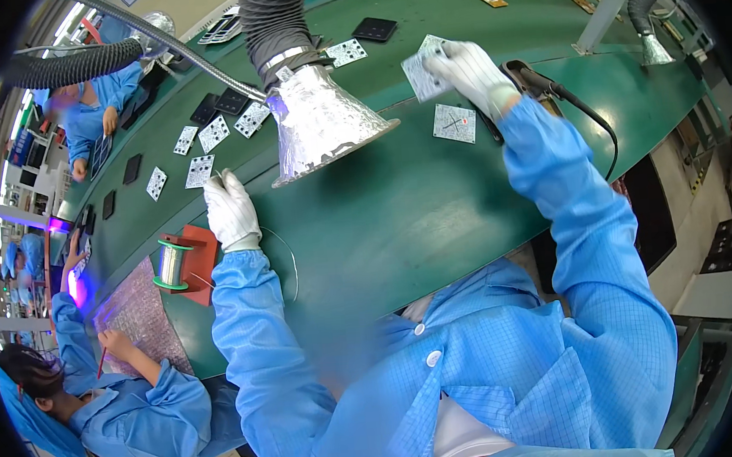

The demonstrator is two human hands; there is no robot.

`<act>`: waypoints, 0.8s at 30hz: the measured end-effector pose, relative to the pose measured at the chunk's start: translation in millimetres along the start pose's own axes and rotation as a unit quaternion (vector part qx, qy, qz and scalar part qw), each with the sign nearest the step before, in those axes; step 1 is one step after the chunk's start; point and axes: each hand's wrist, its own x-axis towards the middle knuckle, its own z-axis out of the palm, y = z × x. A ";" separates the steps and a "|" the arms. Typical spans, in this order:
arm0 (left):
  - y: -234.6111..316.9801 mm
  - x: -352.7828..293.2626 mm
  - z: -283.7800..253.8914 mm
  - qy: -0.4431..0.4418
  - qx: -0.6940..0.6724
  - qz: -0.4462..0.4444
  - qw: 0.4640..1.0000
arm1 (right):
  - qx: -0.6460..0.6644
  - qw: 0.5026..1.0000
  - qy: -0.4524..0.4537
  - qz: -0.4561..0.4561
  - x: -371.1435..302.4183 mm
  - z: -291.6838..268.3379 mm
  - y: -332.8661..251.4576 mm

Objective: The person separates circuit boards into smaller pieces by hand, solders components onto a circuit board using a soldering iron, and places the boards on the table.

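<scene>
In my white-gloved right hand (472,72) is a thin pale grey square plate (420,79), tilted and slightly blurred, pinched at its edge. Another plate shows partly behind these fingers. Just below lies a similar square plate (455,124) with dark crossed lines and a red mark. My left hand (231,211), gloved as well, is at the left with its fingers drawn together against the edge of a white square plate with dark spots (200,171). The contact itself is partly hidden. A spool of solder wire (172,265) on a red stand (204,252) is beside my left wrist.
A foil-wrapped extraction hood (324,121) hangs between my hands. Several spotted plates and dark flat pieces (375,29) lie on the green belt. A dark tool holder (530,79) with a black cable stands by my right forearm. Two co-workers (132,406) sit at the left.
</scene>
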 end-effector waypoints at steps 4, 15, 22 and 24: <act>7.4 -4.5 -6.2 -0.103 0.032 -0.032 0.994 | -0.031 0.970 -0.088 0.223 82.2 30.5 56.7; 6.7 4.1 1.6 -0.129 0.003 0.007 0.992 | -0.425 0.861 -0.054 0.275 171.9 -173.0 165.3; 5.8 5.6 1.3 -0.152 0.026 -0.061 0.986 | -0.487 0.841 -0.129 0.198 223.9 -148.6 191.8; 6.7 6.6 1.4 -0.153 0.025 -0.082 0.984 | -0.476 0.847 -0.146 0.188 231.0 -125.9 209.3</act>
